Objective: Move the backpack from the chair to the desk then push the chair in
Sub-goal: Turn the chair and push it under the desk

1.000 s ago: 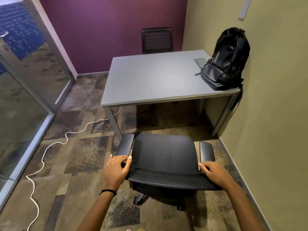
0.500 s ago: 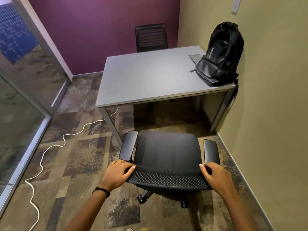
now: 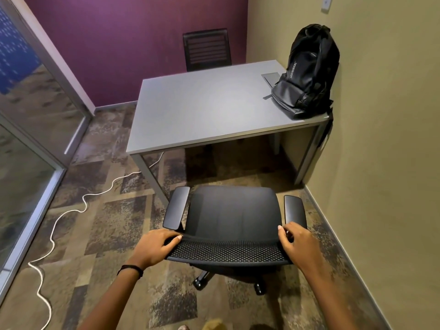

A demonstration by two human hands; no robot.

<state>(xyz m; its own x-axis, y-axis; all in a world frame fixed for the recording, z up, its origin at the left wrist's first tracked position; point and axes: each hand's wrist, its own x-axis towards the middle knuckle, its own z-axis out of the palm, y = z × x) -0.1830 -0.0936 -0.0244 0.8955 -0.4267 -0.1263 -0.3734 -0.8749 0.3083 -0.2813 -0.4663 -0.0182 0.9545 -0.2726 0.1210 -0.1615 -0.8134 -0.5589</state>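
The black backpack (image 3: 307, 75) stands upright on the right end of the grey desk (image 3: 202, 108), leaning against the beige wall. A black office chair (image 3: 234, 214) with a bare seat and two armrests faces the desk, a little short of its front edge. My left hand (image 3: 154, 246) grips the left end of the mesh backrest's top rim. My right hand (image 3: 297, 241) grips the rim's right end, just behind the right armrest.
A second black chair (image 3: 206, 50) stands behind the desk at the purple wall. A white cable (image 3: 54, 225) snakes over the carpet on the left. A glass partition (image 3: 26, 144) runs along the left, and the beige wall (image 3: 381, 163) is close on the right.
The chair has rolled a little forward toward the desk with both hands on its backrest. The view has shifted with it.
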